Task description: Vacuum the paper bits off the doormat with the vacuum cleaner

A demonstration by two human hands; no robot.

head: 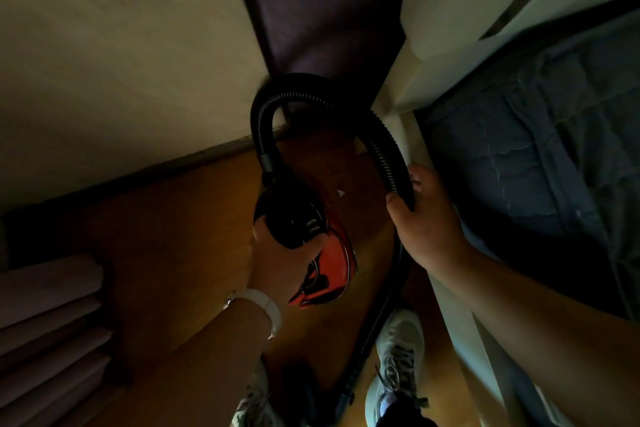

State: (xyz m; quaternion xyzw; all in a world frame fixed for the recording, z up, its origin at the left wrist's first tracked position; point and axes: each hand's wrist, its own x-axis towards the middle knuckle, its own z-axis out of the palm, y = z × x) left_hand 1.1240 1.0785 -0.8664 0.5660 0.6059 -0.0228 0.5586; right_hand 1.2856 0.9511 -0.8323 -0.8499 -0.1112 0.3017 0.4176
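1. The vacuum cleaner point(313, 239), a red and black body, is held up off the floor point(166, 239) in the middle of the view. Its long axis runs from the red end near the person to the black end pointing away toward the door point(322, 3).
2. The black ribbed hose point(311, 85) leaves the black end and arches over to the right. It comes down through the right hand and drops on between the shoes toward the bottom edge.
3. The left hand point(277, 265) carries the body from the near side, fingers curled round the black part. A white wristband point(265, 305) sits on that wrist.
4. The right hand point(427, 218) is clenched round the hose on the falling side of the arch, thumb on the left of it, forearm reaching in from the lower right.
5. Beneath the arch lies a darker patch point(322, 163) in front of the door; in the dim light I cannot tell whether it is the doormat. One white paper bit point(341, 193) lies there, just right of the black end.
6. A bed point(540, 156) with a blue quilt stands close on the right, a pale wall point(121, 45) is on the left, and a pink stack point(45, 315) lies at the lower left. The white shoes point(398, 357) stand on the floor under the arms.
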